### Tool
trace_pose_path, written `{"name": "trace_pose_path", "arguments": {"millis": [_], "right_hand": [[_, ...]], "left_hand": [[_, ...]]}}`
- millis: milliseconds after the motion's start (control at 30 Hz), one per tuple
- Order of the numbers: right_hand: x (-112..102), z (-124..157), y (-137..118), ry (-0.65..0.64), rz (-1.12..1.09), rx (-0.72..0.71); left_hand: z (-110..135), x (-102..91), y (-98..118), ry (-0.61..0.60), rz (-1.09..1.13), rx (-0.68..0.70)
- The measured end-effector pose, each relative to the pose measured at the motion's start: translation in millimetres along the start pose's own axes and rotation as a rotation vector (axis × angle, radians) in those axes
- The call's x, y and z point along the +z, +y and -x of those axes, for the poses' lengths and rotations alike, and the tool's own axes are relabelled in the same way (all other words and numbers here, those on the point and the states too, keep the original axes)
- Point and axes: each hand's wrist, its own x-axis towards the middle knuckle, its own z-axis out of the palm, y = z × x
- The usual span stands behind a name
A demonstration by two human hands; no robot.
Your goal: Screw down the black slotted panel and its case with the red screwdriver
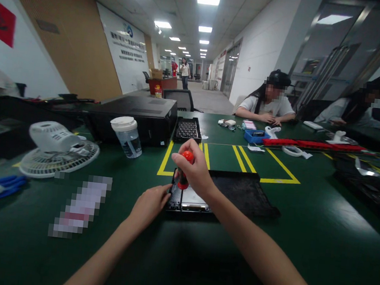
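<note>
My right hand point(193, 166) is wrapped round the red and black handle of a screwdriver point(183, 178), held upright with its shaft pointing down. The tip meets the left front part of a flat black casing point(239, 191), where a silvery metal part point(195, 200) lies. The exact spot under the tip is too small to make out. At the casing's left edge, my left hand point(151, 202) grips the rim with its fingers drawn together. The casing lies flat on the green table point(121, 263).
A black tray point(187, 130) with round pockets stands behind the casing. To the left are a lidded cup point(127, 137), a black computer case point(138, 113) and a white fan point(60, 150). Beyond are a blue box point(256, 136), a red strip point(313, 145) and a seated person point(267, 98).
</note>
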Motion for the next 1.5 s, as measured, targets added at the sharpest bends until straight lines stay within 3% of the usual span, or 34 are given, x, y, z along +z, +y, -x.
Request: {"name": "trace_pose_path", "arguments": {"millis": [267,567,800,967,1267,1500], "right_hand": [[-16,-18,1,-0.447,-0.278,-0.006],[-22,-40,23,-0.667,-0.646,0.102],[-18,-57,24,-0.915,-0.728,0.142],[-12,-64,31,-1.149,-0.764,0.254],[0,-52,29,-1.164,-0.851,0.305],[-6,-51,29,-0.946,-0.764,0.324]], "left_hand": [[-1,0.8,-1,0.003,-0.004,-0.006],[-2,1.6,-3,-0.001,0.008,0.009],[-2,1.4,-3,0.004,0.025,0.010],[-1,-0.6,-2,0.002,0.009,0.017],[-1,-0.5,0,-0.006,-0.008,0.013],[-2,-0.7,0,-0.020,-0.006,-0.013]]}}
